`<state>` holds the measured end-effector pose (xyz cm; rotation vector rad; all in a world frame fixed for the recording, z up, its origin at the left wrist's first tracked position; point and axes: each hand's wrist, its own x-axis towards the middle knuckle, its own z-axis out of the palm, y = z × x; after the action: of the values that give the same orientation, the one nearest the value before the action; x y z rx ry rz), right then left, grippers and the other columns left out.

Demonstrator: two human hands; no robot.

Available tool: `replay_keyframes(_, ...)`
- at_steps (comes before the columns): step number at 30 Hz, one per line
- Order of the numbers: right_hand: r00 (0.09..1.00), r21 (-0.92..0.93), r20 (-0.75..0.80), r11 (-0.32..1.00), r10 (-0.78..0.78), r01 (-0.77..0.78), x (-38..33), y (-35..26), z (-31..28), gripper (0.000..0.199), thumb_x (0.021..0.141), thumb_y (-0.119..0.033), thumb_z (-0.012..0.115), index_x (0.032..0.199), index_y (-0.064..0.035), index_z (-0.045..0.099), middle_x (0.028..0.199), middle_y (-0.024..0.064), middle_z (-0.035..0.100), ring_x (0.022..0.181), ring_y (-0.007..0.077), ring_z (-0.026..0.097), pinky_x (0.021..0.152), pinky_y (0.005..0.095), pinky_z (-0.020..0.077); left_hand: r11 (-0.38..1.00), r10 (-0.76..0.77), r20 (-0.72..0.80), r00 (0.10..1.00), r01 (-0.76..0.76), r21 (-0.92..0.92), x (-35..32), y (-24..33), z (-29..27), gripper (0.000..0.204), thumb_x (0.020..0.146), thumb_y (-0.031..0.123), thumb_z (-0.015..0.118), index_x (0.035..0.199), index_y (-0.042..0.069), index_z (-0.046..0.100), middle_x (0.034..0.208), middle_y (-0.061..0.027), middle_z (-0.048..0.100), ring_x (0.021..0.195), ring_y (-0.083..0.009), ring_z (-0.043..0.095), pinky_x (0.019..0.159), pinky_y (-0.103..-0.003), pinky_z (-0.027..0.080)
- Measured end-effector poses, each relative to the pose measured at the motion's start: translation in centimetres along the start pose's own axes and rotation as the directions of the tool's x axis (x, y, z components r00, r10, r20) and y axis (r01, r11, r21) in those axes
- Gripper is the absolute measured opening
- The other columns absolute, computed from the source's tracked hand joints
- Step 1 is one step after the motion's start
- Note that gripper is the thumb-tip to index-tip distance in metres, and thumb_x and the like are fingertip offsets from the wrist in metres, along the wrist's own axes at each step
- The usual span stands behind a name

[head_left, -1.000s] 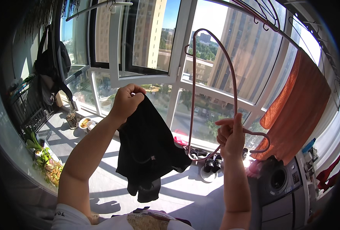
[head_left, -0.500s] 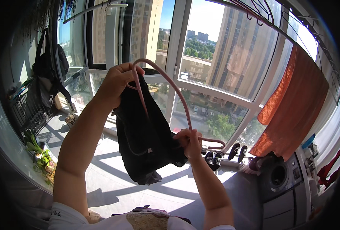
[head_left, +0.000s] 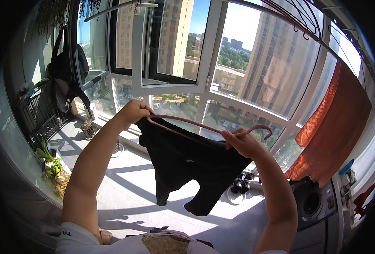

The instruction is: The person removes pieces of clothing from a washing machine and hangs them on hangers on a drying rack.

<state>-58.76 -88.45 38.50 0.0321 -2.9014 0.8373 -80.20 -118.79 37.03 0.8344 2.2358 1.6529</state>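
A pair of black shorts [head_left: 187,163] hangs spread between my hands, its two legs pointing down. Along the waistband runs a pink clothes hanger [head_left: 180,134], its hook [head_left: 267,132] sticking out to the right. My left hand [head_left: 133,113] is closed, pinching the left end of the hanger and a corner of the waistband. Closed around the hanger near its hook, my right hand [head_left: 244,144] is also against the waistband; its lower fingers are partly hidden. Whether the hanger's right arm lies inside the waistband I cannot tell.
Tall windows [head_left: 255,63] stand ahead, one sash tilted inward. An orange cloth [head_left: 323,144] hangs at right above a washing machine [head_left: 311,204]. Black shoes [head_left: 241,184] sit below the window. At left are a black bag [head_left: 67,67], a rack [head_left: 43,112] and a potted plant [head_left: 52,167].
The shorts have gone from bunched to stretched out sideways. The hanger has turned from steep to nearly level, its hook now at right. My left hand has lowered; my right hand has moved right and up.
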Motion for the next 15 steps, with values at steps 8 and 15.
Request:
replay_keyframes(8,0.979,-0.277,0.137,0.955,0.153,-0.11,2.4,-1.5,2.3,0.069,0.089,-0.062,0.036,0.065,-0.0067,0.068,0.064,0.0078,0.062,0.066,0.0215,0.062,0.067,0.034,0.0468,0.953,0.144,0.041,0.989,-0.15,0.262,0.6,-0.2,2.7,0.013,0.069,0.006,0.058,0.077,0.0,0.066,0.065,-0.0063,0.062,0.059,-0.0132,0.058,0.055,-0.027,0.045)
replay_keyframes(15,0.998,0.136,-0.027,0.989,0.062,-0.058,2.6,-0.2,3.4,0.047,0.083,-0.046,0.062,0.073,-0.0005,0.069,0.058,0.0075,0.06,0.053,0.0148,0.055,0.053,0.0312,0.0418,0.723,0.374,0.05,0.926,-0.324,0.61,0.1,-1.7,6.8,0.016,0.069,0.02,0.058,0.071,0.006,0.066,0.066,-0.012,0.063,0.062,-0.0275,0.061,0.06,-0.035,0.048)
